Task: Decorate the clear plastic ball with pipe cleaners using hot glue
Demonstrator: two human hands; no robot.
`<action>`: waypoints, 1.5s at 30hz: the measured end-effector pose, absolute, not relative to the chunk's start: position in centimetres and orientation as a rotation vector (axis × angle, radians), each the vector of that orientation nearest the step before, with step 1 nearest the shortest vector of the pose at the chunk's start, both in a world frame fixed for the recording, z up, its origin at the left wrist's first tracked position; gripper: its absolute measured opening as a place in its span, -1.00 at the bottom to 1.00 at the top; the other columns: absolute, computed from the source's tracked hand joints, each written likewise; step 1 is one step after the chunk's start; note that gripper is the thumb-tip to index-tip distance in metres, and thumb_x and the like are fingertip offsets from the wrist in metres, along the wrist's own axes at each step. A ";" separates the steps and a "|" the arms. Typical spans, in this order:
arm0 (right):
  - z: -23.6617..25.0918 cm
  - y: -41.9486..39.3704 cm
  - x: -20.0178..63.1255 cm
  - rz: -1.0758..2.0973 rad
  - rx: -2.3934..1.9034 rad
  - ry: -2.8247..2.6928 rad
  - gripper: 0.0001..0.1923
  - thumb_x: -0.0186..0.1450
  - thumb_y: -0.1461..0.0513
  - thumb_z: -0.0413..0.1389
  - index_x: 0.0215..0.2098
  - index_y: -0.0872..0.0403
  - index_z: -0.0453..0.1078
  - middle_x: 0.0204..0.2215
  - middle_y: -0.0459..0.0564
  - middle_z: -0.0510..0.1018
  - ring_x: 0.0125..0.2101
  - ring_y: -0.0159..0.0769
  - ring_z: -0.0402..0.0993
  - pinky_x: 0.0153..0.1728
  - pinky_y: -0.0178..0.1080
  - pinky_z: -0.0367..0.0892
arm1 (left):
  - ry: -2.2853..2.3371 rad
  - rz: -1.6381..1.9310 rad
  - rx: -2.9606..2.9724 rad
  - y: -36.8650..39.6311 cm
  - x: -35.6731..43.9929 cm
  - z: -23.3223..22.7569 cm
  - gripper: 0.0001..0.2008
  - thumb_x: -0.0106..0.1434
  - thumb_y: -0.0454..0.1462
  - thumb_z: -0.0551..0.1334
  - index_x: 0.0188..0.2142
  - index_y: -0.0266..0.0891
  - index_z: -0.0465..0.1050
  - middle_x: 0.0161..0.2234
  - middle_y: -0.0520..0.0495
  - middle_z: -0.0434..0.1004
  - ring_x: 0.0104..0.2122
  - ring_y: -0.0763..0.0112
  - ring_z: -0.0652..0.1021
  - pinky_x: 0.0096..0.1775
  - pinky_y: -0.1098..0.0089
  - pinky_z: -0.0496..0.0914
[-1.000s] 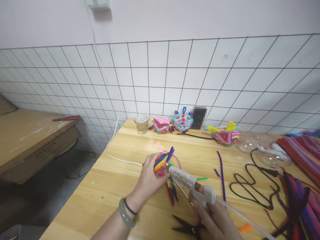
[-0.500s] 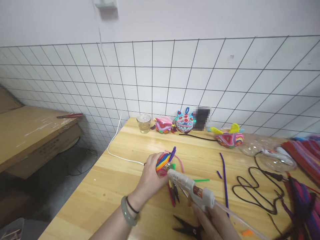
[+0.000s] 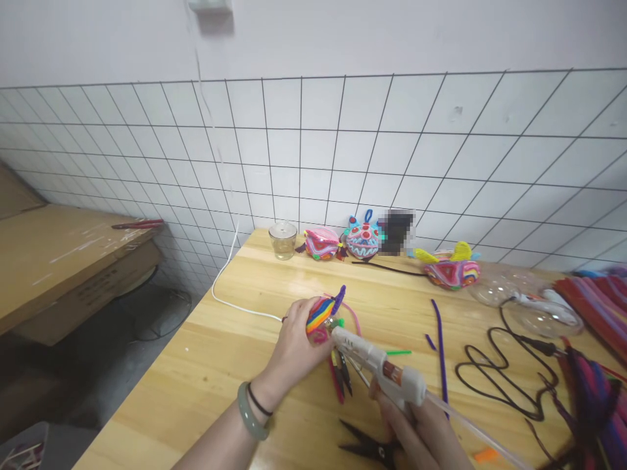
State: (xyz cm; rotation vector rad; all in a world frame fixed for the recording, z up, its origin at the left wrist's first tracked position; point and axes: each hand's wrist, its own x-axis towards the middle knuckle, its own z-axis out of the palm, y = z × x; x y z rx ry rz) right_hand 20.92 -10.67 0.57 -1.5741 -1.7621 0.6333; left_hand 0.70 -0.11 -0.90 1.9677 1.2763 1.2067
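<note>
Head view: left hand (image 3: 296, 343) has its grip wrapped around a rainbow-striped ornament (image 3: 319, 316), just above the wooden surface (image 3: 196, 391) near mid-frame. Right hand (image 3: 416, 424) grip is closed on the handle of a white glue gun (image 3: 360, 351), nozzle aimed at the ornament's clear side; can't tell if the tip touches. Clear glue stick (image 3: 475, 421) sticks out the back. Black scissors (image 3: 362, 447) lie by the right hand, partly hidden under it. Purple strip (image 3: 440, 352) and green strip (image 3: 398, 352) lie beyond the gun. Back edge, left to right: glass (image 3: 283, 245), pink toy (image 3: 321, 244), blue toy (image 3: 363, 240), yellow-finned toy (image 3: 451, 273). Black cable (image 3: 482, 378) loops at right.
</note>
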 end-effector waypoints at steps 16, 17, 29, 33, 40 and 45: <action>0.3 -9.8 22.1 1.060 -1.390 -1.432 -0.59 0.30 -0.07 0.01 -0.31 0.09 0.44 -0.71 -0.11 0.42 -0.64 -0.33 0.31 -0.55 -0.31 0.29 | 1.260 1.214 1.925 0.0 0.6 -1.1 -0.35 -0.01 -0.33 0.36 0.10 -0.10 0.25 0.01 -0.13 0.40 0.04 0.16 0.42 0.08 0.10 0.31; 0.4 -9.6 22.3 1.121 -1.360 -1.358 -0.59 0.30 -0.07 0.01 -0.33 0.10 0.42 -0.74 -0.12 0.39 -0.67 -0.35 0.27 -0.61 -0.33 0.22 | 1.259 1.214 1.906 0.0 0.5 -1.2 -0.35 0.00 -0.33 0.36 0.10 -0.11 0.24 0.02 -0.14 0.39 0.05 0.16 0.42 0.09 0.10 0.30; -1.1 -5.0 25.0 1.207 -1.226 -0.596 -0.63 0.11 0.09 0.28 -0.21 0.11 0.35 -0.46 -0.05 0.57 -0.69 -0.46 0.26 -0.73 -0.39 0.21 | 1.225 1.314 1.526 1.0 0.1 -2.7 -0.29 -0.02 -0.21 0.41 0.11 -0.20 0.23 0.07 -0.24 0.36 0.08 0.13 0.43 0.11 0.09 0.29; -2.6 -3.8 25.5 1.019 -1.570 -0.889 -0.66 0.20 0.00 0.11 -0.25 0.11 0.34 -0.50 -0.01 0.58 -0.63 -0.33 0.45 -0.59 -0.29 0.41 | 1.216 1.396 1.347 1.3 0.1 -2.4 -0.28 -0.02 -0.18 0.40 0.11 -0.23 0.20 0.07 -0.24 0.37 0.07 0.13 0.44 0.11 0.11 0.30; -1.6 -3.4 27.4 0.625 -2.138 -1.361 -0.59 0.18 -0.04 0.07 -0.69 0.00 0.21 -0.74 0.05 0.46 -0.62 -0.05 0.51 -0.55 -0.11 0.35 | 1.208 1.592 1.071 1.6 -0.3 -1.5 -0.28 0.04 -0.12 0.38 0.13 -0.20 0.13 0.11 -0.24 0.33 0.08 0.19 0.44 0.11 0.19 0.30; 1.2 -3.3 26.1 0.154 -2.380 -1.675 -0.67 0.26 0.08 0.02 -0.57 0.09 0.36 -0.54 0.37 0.56 -0.39 0.22 0.55 -0.38 0.02 0.31 | 1.171 1.656 1.012 1.7 -0.7 -1.0 -0.37 0.05 -0.12 0.37 0.07 -0.19 0.20 0.03 -0.19 0.41 0.00 0.24 0.49 0.07 0.18 0.34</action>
